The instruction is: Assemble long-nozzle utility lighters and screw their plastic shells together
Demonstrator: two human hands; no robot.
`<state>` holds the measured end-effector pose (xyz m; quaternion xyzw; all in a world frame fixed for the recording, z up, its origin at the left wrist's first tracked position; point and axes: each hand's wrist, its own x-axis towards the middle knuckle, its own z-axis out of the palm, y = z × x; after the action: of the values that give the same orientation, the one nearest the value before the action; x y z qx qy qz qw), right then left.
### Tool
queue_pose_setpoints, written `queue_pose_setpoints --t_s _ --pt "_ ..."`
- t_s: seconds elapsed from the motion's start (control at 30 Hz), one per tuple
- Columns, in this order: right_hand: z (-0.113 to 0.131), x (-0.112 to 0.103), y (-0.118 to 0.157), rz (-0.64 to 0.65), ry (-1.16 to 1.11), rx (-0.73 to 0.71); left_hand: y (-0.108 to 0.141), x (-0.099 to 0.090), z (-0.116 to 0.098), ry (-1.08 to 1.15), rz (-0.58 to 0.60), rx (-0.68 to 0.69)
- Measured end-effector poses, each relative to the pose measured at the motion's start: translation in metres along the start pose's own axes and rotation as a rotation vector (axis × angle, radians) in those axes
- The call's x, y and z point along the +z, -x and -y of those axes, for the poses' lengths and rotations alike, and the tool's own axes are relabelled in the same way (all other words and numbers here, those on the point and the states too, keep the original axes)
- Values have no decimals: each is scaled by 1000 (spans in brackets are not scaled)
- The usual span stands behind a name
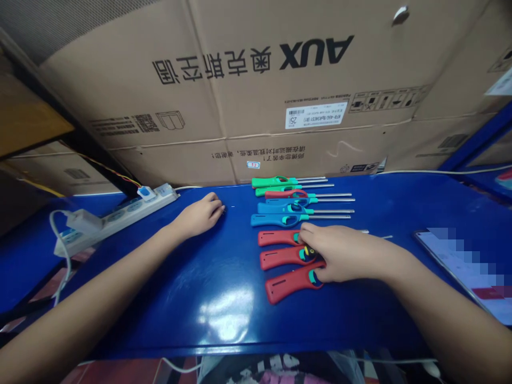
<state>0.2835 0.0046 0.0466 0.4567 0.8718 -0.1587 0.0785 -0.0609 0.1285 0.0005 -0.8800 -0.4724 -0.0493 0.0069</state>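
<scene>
Several long-nosed lighters lie in a column on the blue table, handles to the left and metal tubes to the right. Green ones (269, 182) are at the back, then a red one, then blue ones (266, 220). Nearer me are a red lighter (274, 238), a second red one (280, 258) and the nearest red one (286, 285). My right hand (340, 253) covers the front parts of these red lighters, with a small black and yellow item at its fingers; its grip is partly hidden. My left hand (204, 213) rests on the table, fingers curled, nothing visible in it.
A white power strip (124, 213) with plugs and cables stands at the left. A phone or tablet (472, 272) lies at the right. Behind the blue table (180, 298) stands a large cardboard sheet (240, 112). A bag (280, 369) is below the front edge.
</scene>
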Motion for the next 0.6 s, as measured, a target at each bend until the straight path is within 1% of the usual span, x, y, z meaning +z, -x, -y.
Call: queue_pose_setpoints --t_s 0.2,0.33,0.47,0.6 --pt "0 1 -3 -12 18 -21 -2 2 4 106 -46 -5" --pt "0 2 -6 -30 48 -32 -4 5 4 172 -123 -17" --pt "2 2 -7 -49 73 -42 -5 13 -3 217 -204 -11" --pt "3 3 -8 -52 111 -28 -8 20 -12 226 -219 40"
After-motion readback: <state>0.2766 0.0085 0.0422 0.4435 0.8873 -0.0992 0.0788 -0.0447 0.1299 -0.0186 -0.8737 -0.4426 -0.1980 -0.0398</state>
